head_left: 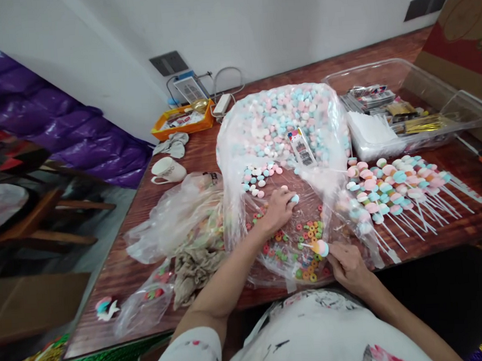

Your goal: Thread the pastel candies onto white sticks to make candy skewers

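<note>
My left hand [278, 206] reaches into a big clear plastic bag [238, 142] and pinches a small blue candy [295, 198] between its fingertips. Pastel pink, blue and white candies [281, 116] fill the far part of the bag. Colourful ring candies [302, 239] lie at the near end of the bag. My right hand [348, 264] holds a thin white stick with a pastel candy [320, 247] threaded on its tip, just above the rings. To the right lies a row of filled candy sticks [396, 190] on the wooden table [118, 268].
A clear plastic tray [460, 105] with packets and white sheets stands at the back right, a cardboard box [463, 35] behind it. Crumpled plastic bags [177, 219] lie at the left, a white cup [167, 169] and an orange tray [182, 121] farther back. Chairs stand left of the table.
</note>
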### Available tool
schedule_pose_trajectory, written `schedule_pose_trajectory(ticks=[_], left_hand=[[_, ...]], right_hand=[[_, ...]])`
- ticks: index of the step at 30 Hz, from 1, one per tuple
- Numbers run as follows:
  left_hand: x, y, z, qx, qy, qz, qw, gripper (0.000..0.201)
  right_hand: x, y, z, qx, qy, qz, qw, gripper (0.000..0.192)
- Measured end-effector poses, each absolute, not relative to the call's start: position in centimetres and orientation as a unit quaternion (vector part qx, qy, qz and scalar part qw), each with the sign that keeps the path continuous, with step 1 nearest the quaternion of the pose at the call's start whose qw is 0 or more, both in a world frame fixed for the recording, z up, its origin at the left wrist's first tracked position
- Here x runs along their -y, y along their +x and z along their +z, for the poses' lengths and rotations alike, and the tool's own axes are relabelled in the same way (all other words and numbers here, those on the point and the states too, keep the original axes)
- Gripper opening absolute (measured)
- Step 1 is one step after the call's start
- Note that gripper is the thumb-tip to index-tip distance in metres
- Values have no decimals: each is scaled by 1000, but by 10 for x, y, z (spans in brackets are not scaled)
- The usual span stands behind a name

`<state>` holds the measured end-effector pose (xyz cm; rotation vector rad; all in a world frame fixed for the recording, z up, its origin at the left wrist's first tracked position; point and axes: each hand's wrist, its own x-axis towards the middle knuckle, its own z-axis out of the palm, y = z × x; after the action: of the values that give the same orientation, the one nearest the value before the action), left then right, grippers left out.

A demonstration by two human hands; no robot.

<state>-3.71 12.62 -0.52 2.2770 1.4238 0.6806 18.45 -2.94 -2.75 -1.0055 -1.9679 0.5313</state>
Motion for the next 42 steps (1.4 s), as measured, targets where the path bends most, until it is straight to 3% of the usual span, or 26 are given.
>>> schedule_pose_trajectory(ticks=[6, 13, 16, 31, 42], left_hand=[[-111, -26, -10, -431, 825, 310, 192, 21], [-57, -16, 9, -447, 582, 478, 483, 35], [-36, -15, 15, -425, 532, 510, 527, 33], [-11, -9, 18, -424, 542, 561, 461, 24], [-2, -13, 26, -433, 642, 549, 315, 18]], right_hand=[[30, 185, -29, 777, -413, 207, 427, 20], [29, 187, -26, 733, -454, 184, 471, 20], [31, 185, -23, 739, -452, 186, 463, 21], [41, 190, -10, 777, -459, 152, 404, 27], [47, 188, 2, 807, -501, 111, 292, 25]])
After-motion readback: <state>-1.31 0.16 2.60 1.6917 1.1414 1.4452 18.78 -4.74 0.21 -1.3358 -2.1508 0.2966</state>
